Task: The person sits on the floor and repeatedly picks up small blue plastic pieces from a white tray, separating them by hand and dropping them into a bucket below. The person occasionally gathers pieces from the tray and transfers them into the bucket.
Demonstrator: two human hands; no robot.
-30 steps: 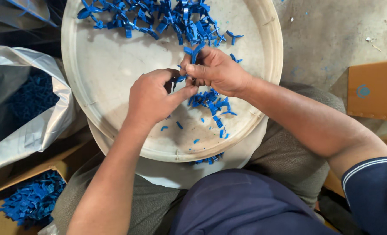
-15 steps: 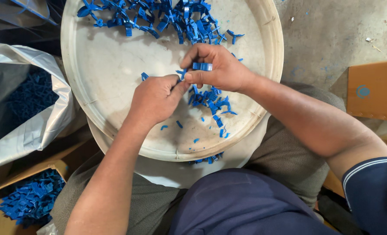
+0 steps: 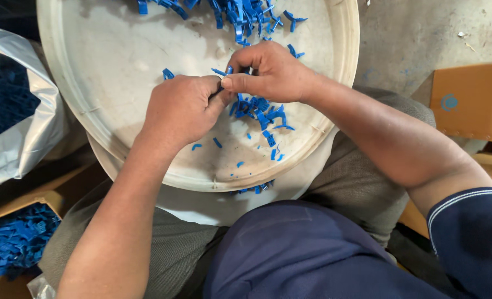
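Over the white tray [image 3: 334, 66], both hands [image 3: 224, 91] pinch a seemingly small blue plastic piece [image 3: 229, 70].

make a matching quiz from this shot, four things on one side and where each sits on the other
Things:
1. tray
2. plastic bag
3. cardboard box
4. left hand

Places:
A. far right, on the floor
B. on the person's lap
C. left edge, blue parts inside
D. over the tray, meeting the right hand

Pairs: 1-B, 2-C, 3-A, 4-D
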